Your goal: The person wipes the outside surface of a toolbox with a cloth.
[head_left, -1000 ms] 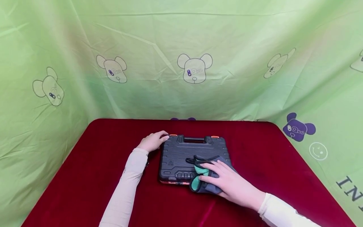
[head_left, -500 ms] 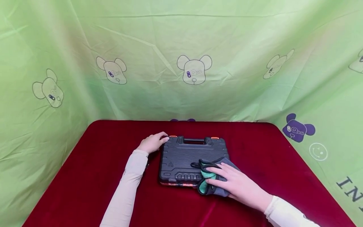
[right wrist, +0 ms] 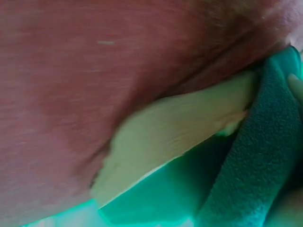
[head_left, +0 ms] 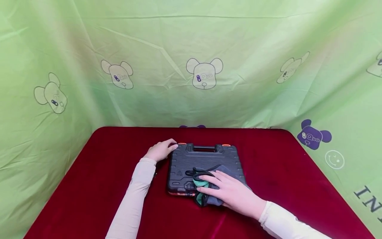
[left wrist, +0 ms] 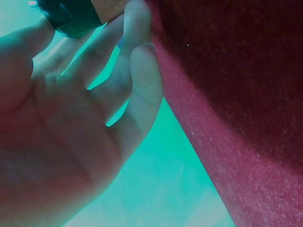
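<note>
A black plastic tool case [head_left: 206,159] with orange latches lies flat, its carrying handle on the far side. My left hand [head_left: 159,151] holds its far left corner, thumb on the lid and fingers down at the side. In the left wrist view, the thumb and fingertips meet the dark corner [left wrist: 78,16] of the case. My right hand [head_left: 235,192] grips a bunched cloth [head_left: 215,200], grey outside and green inside with black edging, against the near right part of the lid. The cloth hangs past the front edge. The right wrist view shows its fuzzy green side [right wrist: 251,156] close up.
The case lies on a table under a dark red velvety cover [head_left: 98,186]. A green curtain [head_left: 155,39] printed with bear heads stands behind and at both sides. A pale sleeve [right wrist: 165,137] crosses the right wrist view.
My right hand and the cloth first shifted right along the near side of the lid, then swept back left, further than before. My left hand and the case have stayed put.
</note>
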